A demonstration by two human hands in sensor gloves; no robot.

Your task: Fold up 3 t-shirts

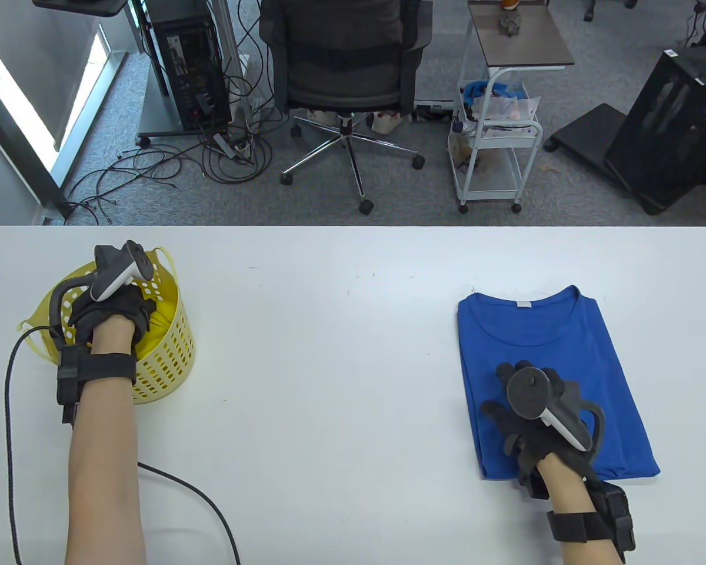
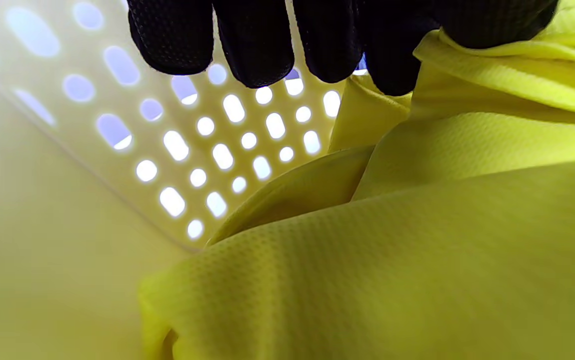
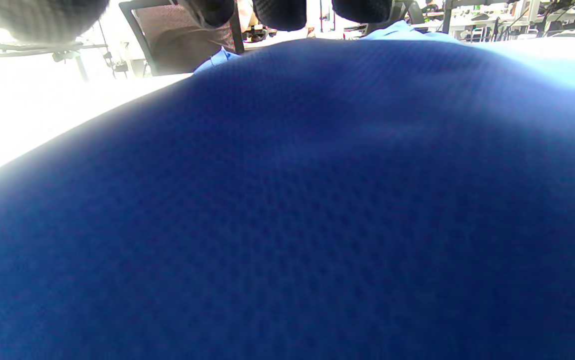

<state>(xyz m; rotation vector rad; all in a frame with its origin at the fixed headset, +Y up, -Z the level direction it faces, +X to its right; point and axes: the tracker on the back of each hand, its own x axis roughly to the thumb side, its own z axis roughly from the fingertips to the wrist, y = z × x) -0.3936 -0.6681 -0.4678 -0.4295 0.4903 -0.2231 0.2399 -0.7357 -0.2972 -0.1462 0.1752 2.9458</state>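
A folded blue t-shirt (image 1: 541, 347) lies flat on the white table (image 1: 329, 329) at the right, collar away from me. My right hand (image 1: 509, 391) rests on its lower half with fingers spread and straight. In the right wrist view the blue t-shirt (image 3: 287, 200) fills the frame under the fingertips (image 3: 280, 12). At the left, my left hand (image 1: 130, 306) reaches down into a yellow perforated basket (image 1: 165, 359). Inside lies a crumpled yellow t-shirt (image 2: 417, 240). The left hand (image 2: 417, 55) pinches a raised fold of it, with the other fingers (image 2: 262, 45) hanging by the basket wall (image 2: 117, 165).
A black cable (image 1: 200, 500) runs across the table near the left forearm. Beyond the table's far edge stand an office chair (image 1: 344, 70), a white trolley (image 1: 497, 147) and a computer tower (image 1: 191, 65) on the floor.
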